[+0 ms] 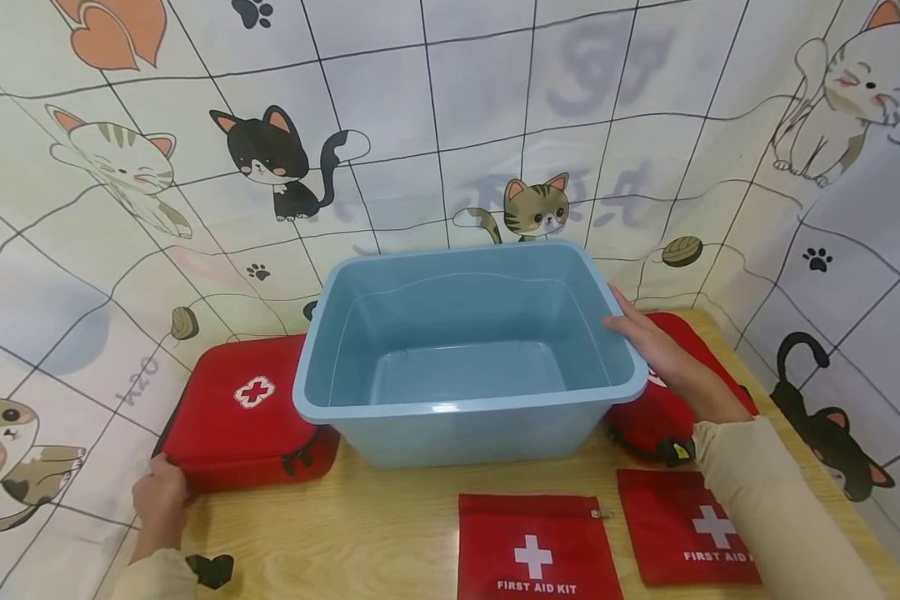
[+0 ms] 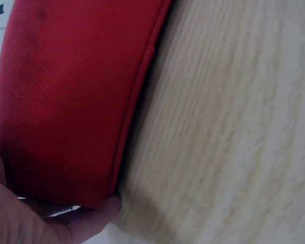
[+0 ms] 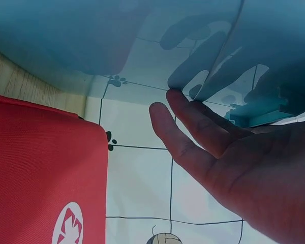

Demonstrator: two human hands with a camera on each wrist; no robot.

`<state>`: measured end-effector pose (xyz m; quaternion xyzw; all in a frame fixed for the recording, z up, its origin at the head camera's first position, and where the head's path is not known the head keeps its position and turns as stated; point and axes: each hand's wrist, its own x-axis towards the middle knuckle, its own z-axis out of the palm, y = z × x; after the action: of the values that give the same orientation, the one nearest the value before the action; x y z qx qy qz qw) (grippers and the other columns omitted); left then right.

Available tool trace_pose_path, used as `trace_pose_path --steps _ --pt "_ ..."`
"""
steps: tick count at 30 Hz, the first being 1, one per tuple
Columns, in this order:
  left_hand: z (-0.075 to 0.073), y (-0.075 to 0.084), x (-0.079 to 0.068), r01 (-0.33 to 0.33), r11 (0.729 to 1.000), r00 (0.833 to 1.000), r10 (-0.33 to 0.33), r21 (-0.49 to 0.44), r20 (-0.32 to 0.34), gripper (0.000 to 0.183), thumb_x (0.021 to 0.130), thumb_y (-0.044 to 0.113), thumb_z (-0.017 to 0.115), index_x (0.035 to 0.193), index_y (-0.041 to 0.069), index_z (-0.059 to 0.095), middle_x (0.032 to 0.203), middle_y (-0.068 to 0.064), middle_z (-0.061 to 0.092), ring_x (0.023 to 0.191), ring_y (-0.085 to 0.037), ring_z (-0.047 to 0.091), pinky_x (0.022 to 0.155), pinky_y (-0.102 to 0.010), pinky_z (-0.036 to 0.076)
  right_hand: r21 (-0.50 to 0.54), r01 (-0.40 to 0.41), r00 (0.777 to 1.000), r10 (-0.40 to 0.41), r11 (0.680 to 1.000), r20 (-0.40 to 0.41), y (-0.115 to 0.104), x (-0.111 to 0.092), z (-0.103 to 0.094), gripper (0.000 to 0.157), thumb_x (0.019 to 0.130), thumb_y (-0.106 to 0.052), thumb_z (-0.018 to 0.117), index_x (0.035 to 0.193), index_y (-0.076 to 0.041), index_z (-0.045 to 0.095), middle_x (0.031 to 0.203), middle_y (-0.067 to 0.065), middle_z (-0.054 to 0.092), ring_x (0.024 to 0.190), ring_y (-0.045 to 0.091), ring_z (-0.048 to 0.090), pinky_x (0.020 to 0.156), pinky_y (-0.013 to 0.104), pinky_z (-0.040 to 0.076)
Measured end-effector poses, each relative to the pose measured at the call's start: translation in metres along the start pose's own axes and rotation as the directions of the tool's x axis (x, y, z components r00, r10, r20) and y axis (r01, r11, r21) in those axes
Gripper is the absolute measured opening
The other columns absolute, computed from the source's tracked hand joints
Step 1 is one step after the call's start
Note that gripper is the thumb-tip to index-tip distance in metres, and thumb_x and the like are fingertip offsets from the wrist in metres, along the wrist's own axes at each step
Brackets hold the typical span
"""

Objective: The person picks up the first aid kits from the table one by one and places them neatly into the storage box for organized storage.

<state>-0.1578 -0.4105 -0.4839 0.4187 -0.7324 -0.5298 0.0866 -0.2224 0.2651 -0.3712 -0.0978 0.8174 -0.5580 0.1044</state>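
A light blue plastic tub stands at the middle of the table, nothing inside it. My right hand holds its right rim, thumb over the edge; in the right wrist view the fingers extend along the tub's outer wall. To the tub's left lies a red first aid case with a white cross emblem, zipped closed. Its near left corner is pinched by my left hand; the left wrist view has a fingertip at the case's bottom edge.
A second red case lies right of the tub, partly under my right arm. Two flat red pouches marked FIRST AID KIT, one in the middle and one at right, lie in front. A cat-patterned sheet encloses the wooden table.
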Motion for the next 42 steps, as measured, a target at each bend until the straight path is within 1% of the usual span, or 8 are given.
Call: trace_pose_path --steps 4,9,18,26,29,33,37,42 --pt "0.000 0.005 -0.004 0.007 0.999 1.000 -0.007 -0.044 -0.010 0.070 0.100 0.042 0.024 0.131 -0.019 0.041 0.107 -0.027 0.045 0.055 -0.011 0.052 0.051 -0.032 0.055 -0.004 -0.001 1.000 0.001 1.000 0.000 -0.002 0.000 0.000 0.074 0.104 -0.027 0.040 0.159 -0.031 -0.010 0.164 0.021 0.006 0.135 0.054 0.032 0.093 0.057 0.049" --pt "-0.003 0.007 -0.005 0.025 0.992 1.000 -0.024 -0.121 0.006 0.064 0.101 0.041 0.026 0.129 -0.014 0.044 0.074 -0.005 0.052 0.050 -0.011 0.058 0.053 -0.038 0.058 0.000 0.002 1.000 -0.002 1.000 0.001 -0.002 0.001 0.002 0.074 0.105 -0.029 0.040 0.159 -0.033 -0.011 0.165 0.019 0.006 0.137 0.053 0.031 0.094 0.059 0.048" --pt "-0.024 0.014 -0.002 0.139 0.971 0.964 -0.087 -0.196 0.250 0.081 0.099 0.055 0.039 0.154 -0.002 0.022 0.075 0.001 0.060 0.067 -0.015 0.069 0.071 -0.038 0.060 0.010 0.038 0.999 -0.038 0.999 0.013 -0.002 0.002 0.002 0.073 0.105 -0.025 0.039 0.159 -0.028 -0.009 0.163 0.023 0.009 0.133 0.056 0.035 0.090 0.057 0.051" --pt "-0.028 0.024 -0.007 0.133 0.962 0.984 -0.099 -0.240 0.148 0.070 0.094 0.057 0.052 0.140 0.006 0.042 0.070 0.005 0.062 0.062 -0.015 0.071 0.069 -0.041 0.059 -0.017 0.002 1.000 -0.002 1.000 0.000 -0.001 -0.002 0.000 0.074 0.104 -0.027 0.040 0.158 -0.034 -0.012 0.165 0.018 0.003 0.138 0.054 0.027 0.098 0.064 0.043" --pt "-0.030 0.027 -0.010 0.166 0.946 0.983 -0.136 -0.278 0.124 0.076 0.093 0.059 0.054 0.149 0.010 0.037 0.102 -0.010 0.066 0.060 -0.013 0.070 0.068 -0.039 0.059 -0.014 0.009 1.000 -0.009 1.000 0.000 -0.001 -0.001 0.000 0.074 0.104 -0.028 0.039 0.158 -0.033 -0.011 0.165 0.019 0.004 0.138 0.054 0.026 0.098 0.066 0.041" --pt "-0.034 0.038 -0.012 0.227 0.899 0.973 -0.194 -0.374 0.125 0.087 0.090 0.062 0.058 0.158 0.017 0.026 0.152 -0.012 0.036 0.058 -0.012 0.069 0.066 -0.036 0.059 -0.008 0.014 1.000 -0.014 1.000 -0.004 -0.003 -0.001 -0.001 0.074 0.104 -0.028 0.039 0.159 -0.033 -0.011 0.165 0.019 0.005 0.138 0.053 0.026 0.099 0.065 0.041" --pt "-0.039 0.050 -0.016 0.259 0.843 0.966 -0.212 -0.471 0.152 0.081 0.087 0.061 0.065 0.153 0.028 0.031 0.148 -0.005 0.038 0.058 -0.017 0.070 0.067 -0.038 0.059 -0.001 0.011 1.000 -0.011 1.000 -0.004 -0.002 -0.003 -0.001 0.074 0.105 -0.028 0.039 0.158 -0.034 -0.011 0.165 0.018 0.003 0.139 0.053 0.024 0.099 0.066 0.039" --pt "-0.047 0.065 -0.024 0.240 0.806 0.966 -0.144 -0.542 0.214 0.068 0.087 0.055 0.069 0.145 0.039 0.037 0.134 0.007 0.045 0.061 -0.018 0.070 0.069 -0.044 0.059 0.009 0.013 1.000 -0.013 1.000 -0.004 -0.002 -0.004 0.000 0.075 0.105 -0.031 0.041 0.158 -0.037 -0.011 0.166 0.015 0.001 0.141 0.053 0.021 0.100 0.068 0.038"
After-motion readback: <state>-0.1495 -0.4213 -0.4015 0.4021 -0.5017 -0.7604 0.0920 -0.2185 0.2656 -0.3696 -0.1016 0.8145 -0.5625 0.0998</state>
